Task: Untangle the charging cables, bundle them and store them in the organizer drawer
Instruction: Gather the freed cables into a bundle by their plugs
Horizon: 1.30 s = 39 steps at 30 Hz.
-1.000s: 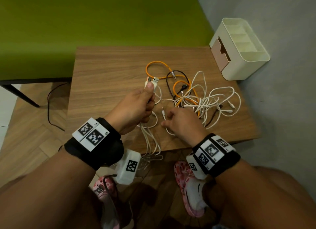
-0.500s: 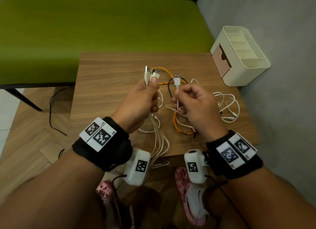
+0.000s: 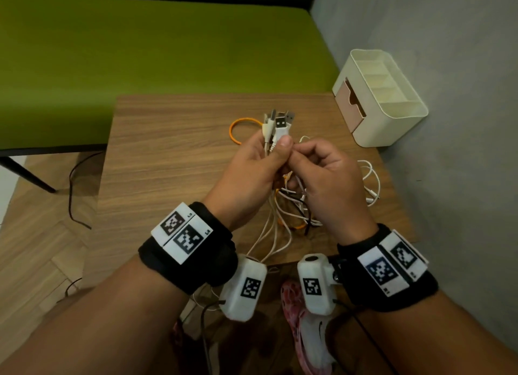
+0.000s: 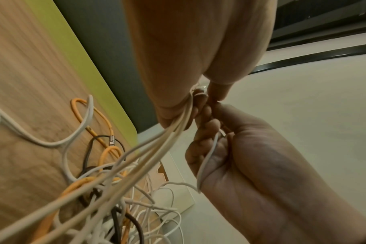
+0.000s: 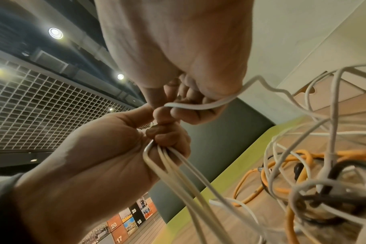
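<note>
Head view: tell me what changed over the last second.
The right hand lifted a white cable off the table and brought its plug up to the left hand. The left hand rose too and now grips a bigger bunch of plugs, more than a second ago. More of the tangle is pulled up. The organizer stayed put, drawer shut.

From my end the head view is dim and warm, the low wooden table (image 3: 173,150) evenly lit with soft shadows at its near edge. Both wrist views bend hard at their borders (fisheye), near white cables (image 4: 107,189) smear into blur, and round ceiling spotlights (image 5: 55,33) glare.
</note>
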Available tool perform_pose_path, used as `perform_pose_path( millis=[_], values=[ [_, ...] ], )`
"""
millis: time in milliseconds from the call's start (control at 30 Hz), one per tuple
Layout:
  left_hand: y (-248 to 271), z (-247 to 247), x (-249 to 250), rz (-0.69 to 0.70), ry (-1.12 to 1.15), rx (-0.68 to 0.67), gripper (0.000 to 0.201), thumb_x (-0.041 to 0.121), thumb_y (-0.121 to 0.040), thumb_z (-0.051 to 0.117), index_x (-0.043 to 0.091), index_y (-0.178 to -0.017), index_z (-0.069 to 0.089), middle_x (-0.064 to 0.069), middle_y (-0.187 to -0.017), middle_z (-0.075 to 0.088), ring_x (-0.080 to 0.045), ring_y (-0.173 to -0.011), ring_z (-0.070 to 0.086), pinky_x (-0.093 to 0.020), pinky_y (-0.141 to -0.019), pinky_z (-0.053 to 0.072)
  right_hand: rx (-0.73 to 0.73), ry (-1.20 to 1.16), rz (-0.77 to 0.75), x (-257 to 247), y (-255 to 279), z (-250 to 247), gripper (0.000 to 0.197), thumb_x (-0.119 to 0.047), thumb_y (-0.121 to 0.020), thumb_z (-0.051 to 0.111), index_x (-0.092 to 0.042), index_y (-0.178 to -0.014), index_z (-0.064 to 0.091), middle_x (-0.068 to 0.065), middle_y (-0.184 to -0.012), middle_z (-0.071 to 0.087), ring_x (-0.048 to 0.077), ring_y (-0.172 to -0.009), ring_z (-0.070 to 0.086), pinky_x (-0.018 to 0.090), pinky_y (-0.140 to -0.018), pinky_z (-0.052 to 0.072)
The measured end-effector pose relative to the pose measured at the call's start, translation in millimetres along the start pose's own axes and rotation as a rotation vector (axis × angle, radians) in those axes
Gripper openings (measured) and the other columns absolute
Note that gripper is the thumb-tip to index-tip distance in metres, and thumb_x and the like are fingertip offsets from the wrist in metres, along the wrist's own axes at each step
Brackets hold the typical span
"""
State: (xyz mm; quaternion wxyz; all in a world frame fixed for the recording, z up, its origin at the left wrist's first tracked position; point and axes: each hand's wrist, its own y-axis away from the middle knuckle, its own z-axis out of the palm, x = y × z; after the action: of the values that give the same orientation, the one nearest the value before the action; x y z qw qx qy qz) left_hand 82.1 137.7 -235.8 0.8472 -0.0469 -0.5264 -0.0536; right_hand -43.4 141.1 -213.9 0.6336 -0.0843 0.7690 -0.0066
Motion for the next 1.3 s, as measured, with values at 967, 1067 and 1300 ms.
perform_pose_path(
  millis=[967, 1067, 1300],
  values=[
    [-8, -10, 14, 0.095, 0.183, 0.107, 0.031, 0.029, -0.106, 0.028, 0.017, -0.078, 0.035, 0.007, -0.053, 0.032, -0.005, -0.044, 0.03, -0.018, -0.042, 0.03, -0.352, 0.433, -0.1, 16, -5, -17, 0.012, -0.031, -0.092, 0.067, -0.024, -0.084, 0.062, -0.002, -0.073, 0.063, 0.011, -0.068, 0.056, 0.022, -0.061, 0.042],
    [-7, -20, 20, 0.11, 0.214, 0.093, 0.028, 0.034, -0.104, 0.03, 0.02, -0.079, 0.033, 0.01, -0.053, 0.025, -0.003, -0.043, 0.021, -0.017, -0.039, 0.022, -0.391, 0.58, -0.182, 19, -13, -23, 0.017, -0.036, -0.093, 0.064, -0.023, -0.084, 0.064, -0.009, -0.073, 0.06, 0.006, -0.072, 0.053, 0.018, -0.061, 0.035],
    [-4, -34, 29, 0.113, 0.078, 0.145, 0.026, 0.035, -0.102, 0.036, 0.02, -0.08, 0.035, 0.01, -0.052, 0.028, -0.005, -0.042, 0.022, -0.019, -0.039, 0.023, -0.131, 0.354, -0.085, 25, -34, -49, 0.009, -0.026, -0.088, 0.072, -0.03, -0.08, 0.07, -0.007, -0.076, 0.068, 0.003, -0.072, 0.06, 0.02, -0.066, 0.048]
  ],
)
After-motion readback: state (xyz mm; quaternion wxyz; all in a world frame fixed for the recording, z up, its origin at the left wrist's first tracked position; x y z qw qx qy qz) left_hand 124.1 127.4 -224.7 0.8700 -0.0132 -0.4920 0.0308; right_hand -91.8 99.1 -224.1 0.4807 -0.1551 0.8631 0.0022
